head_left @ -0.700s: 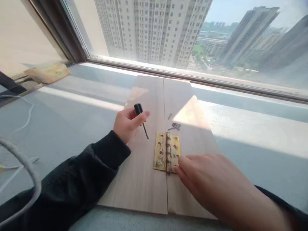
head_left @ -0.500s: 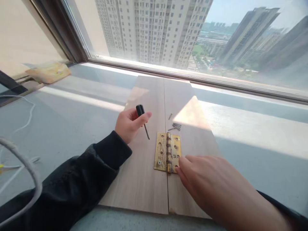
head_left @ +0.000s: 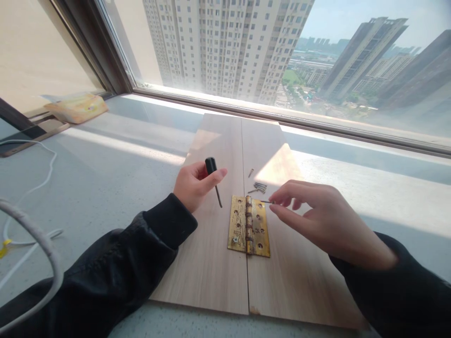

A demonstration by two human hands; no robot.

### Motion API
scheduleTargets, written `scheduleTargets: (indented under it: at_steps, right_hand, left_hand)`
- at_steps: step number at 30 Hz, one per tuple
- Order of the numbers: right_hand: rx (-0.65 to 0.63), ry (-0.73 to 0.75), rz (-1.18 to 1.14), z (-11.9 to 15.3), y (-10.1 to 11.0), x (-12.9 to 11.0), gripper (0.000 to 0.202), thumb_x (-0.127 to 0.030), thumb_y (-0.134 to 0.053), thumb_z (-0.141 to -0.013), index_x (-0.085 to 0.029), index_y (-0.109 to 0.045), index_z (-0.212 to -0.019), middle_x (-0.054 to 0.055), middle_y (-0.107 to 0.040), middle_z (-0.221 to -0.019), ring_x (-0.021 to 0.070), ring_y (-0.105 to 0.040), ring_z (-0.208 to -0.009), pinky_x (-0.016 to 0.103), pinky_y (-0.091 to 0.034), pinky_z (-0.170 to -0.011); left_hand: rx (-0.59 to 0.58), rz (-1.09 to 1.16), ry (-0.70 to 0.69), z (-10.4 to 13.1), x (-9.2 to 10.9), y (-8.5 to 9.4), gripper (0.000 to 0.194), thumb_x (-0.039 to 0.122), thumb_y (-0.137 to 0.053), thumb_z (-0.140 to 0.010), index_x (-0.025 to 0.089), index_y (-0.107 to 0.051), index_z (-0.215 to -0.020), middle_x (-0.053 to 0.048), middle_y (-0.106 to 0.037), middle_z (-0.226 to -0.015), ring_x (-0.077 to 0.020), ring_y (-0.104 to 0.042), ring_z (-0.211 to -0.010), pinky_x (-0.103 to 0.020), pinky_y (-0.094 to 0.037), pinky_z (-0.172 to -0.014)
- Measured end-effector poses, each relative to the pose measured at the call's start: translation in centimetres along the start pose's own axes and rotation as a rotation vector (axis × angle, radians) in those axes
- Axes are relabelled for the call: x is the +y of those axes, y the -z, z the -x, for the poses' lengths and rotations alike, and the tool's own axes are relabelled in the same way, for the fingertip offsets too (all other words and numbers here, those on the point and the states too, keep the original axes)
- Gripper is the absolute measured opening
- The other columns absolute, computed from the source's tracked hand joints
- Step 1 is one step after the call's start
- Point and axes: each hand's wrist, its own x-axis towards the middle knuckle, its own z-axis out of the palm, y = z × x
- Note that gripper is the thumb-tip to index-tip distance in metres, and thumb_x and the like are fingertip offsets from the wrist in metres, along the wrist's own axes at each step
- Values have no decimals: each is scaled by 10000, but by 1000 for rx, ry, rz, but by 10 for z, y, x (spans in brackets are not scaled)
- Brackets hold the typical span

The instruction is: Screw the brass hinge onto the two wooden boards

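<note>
My left hand [head_left: 197, 184] is closed around a screwdriver [head_left: 211, 164] with a black handle, its thin shaft slanting down toward the boards. Between thumb and fingertips, my right hand [head_left: 310, 206] pinches a screw [head_left: 267, 202] just over the upper right corner of the hinge. The worn brass hinge [head_left: 239, 223] lies spread flat across the seam of two pale wooden boards [head_left: 211, 277]. One screw head [head_left: 235, 240] sits in the lower left hole; the other holes look bare. Several loose screws [head_left: 260, 187] lie in a small pile above the hinge, with a single screw [head_left: 251, 172] beyond.
The boards rest on a speckled pale sill [head_left: 105, 183] below a large window. White cables [head_left: 45, 173] run along the left, and a thicker pale cord [head_left: 45, 253] loops near my left sleeve. A yellowish packet [head_left: 79, 109] lies in the far left corner.
My right hand has moved up from the hinge's lower right corner to its upper right, uncovering the right leaf; the screw in its fingertips now shows. The left hand still holds the screwdriver.
</note>
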Motion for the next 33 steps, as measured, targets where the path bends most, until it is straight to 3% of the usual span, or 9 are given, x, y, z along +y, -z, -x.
scheduleTargets:
  at_steps: [2, 6, 12, 16, 21, 28, 33]
  right_hand:
    - [67, -92, -41, -7, -9, 20, 131, -330, -602, -823, -233, -687, -806, 4, -668, -768, 129, -576, -643, 263, -457, -576]
    - [117, -118, -31, -11, -31, 43, 146, -315, -605, -827, -222, -714, -854, 15, -663, -762, 121, -536, -582, 287, -440, -571]
    - [169, -86, -35, -9, -40, 43, 213, -334, -625, -818, -214, -711, -972, 2, -603, -691, 123, -492, -558, 296, -413, -561]
    - [216, -87, -49, -9, -40, 45, 128, -299, -613, -815, -195, -684, -832, 1, -589, -661, 121, -476, -543, 290, -401, -539]
    - [182, -43, -67, -8, -40, 47, 119, -220, -572, -803, -183, -682, -778, 6, -590, -652, 119, -474, -530, 289, -400, -528]
    - [47, 61, -53, -9, -40, 43, 294, -126, -471, -776, -204, -748, -835, 23, -637, -746, 134, -586, -665, 284, -460, -624]
    - [97, 9, 19, -8, -41, 46, 292, -127, -474, -778, -193, -747, -858, 33, -640, -729, 149, -572, -652, 314, -459, -633]
  left_hand:
    - [-10, 1, 4, 0, -1, 0, 376, 496, -687, -747, 139, -608, -659, 24, -513, -547, -76, -430, -486, -237, -344, -482]
    - [-21, 10, 6, -1, -3, 0, 391, 519, -687, -737, 141, -609, -667, 22, -506, -566, -91, -455, -521, -246, -363, -508]
    - [-57, 9, 2, -1, -4, 0, 390, 532, -682, -734, 152, -616, -679, 20, -498, -593, -97, -431, -554, -261, -359, -542]
    - [-85, 7, 8, 0, -3, 0, 390, 529, -696, -718, 151, -618, -666, 32, -456, -583, -92, -388, -560, -262, -338, -560]
    - [-92, -11, 4, 2, -1, 0, 394, 526, -684, -728, 148, -598, -653, 32, -450, -586, -96, -386, -569, -265, -338, -575]
    - [-93, -24, -7, 1, 0, -1, 384, 518, -672, -738, 152, -590, -655, 31, -446, -586, -103, -386, -569, -257, -331, -562]
    - [-85, -28, -18, 1, 0, -1, 379, 509, -666, -745, 155, -581, -642, 31, -440, -580, -103, -378, -561, -254, -330, -554]
